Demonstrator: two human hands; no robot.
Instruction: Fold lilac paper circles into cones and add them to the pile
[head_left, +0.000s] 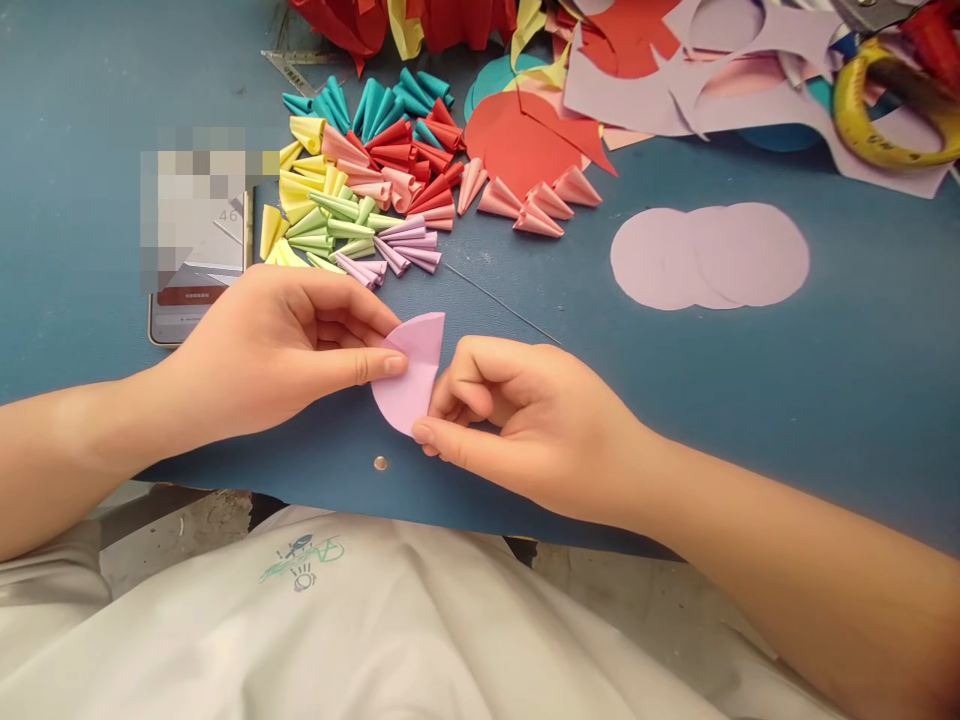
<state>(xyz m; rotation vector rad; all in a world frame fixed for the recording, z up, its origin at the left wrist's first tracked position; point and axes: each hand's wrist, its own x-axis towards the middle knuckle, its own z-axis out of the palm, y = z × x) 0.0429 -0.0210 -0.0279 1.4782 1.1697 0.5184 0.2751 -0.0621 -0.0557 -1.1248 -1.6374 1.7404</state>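
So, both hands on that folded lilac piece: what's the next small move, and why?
Probably curl the lilac half-circle into a cone: left hand pinches its left edge, right hand its lower right edge, and the finished cones behind are all rolled that way.

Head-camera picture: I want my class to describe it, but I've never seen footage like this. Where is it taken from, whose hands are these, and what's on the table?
There is no machine here. A camera worn on a person's head looks down at their own two bare hands. The left hand and right hand both pinch a half-round lilac paper piece over a blue table. Beyond them lie small rolled paper cones in many colours, overlapping lilac circles, a phone at the left, and paper scraps along the far edge.
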